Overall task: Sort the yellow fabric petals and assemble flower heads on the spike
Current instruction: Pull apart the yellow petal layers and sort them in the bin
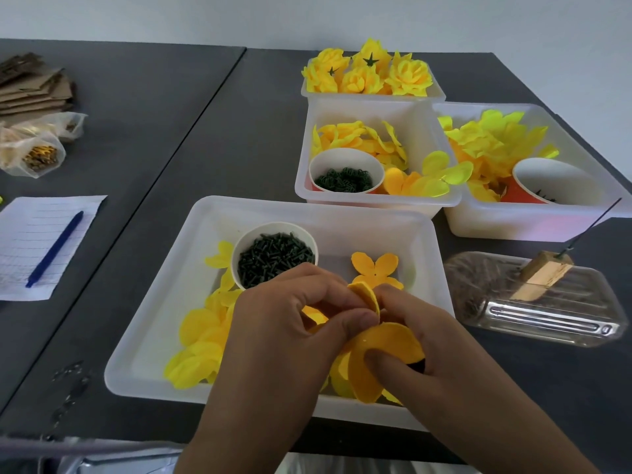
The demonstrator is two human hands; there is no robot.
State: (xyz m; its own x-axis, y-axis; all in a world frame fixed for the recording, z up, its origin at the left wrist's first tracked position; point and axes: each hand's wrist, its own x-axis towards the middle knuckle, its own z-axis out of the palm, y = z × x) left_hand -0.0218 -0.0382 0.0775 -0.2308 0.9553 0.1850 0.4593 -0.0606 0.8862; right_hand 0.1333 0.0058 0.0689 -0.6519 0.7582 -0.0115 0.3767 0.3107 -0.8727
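I see both hands over the near white tray (154,340). My left hand (273,336) has its fingers curled, pinching orange-yellow petals (367,295); my right hand (441,354) pinches a larger orange petal (386,340) with thumb on top. The spike (591,227) stands in a wooden block (543,275) to the right, apart from both hands. Finished flower heads (367,71) fill the far bin (372,95).
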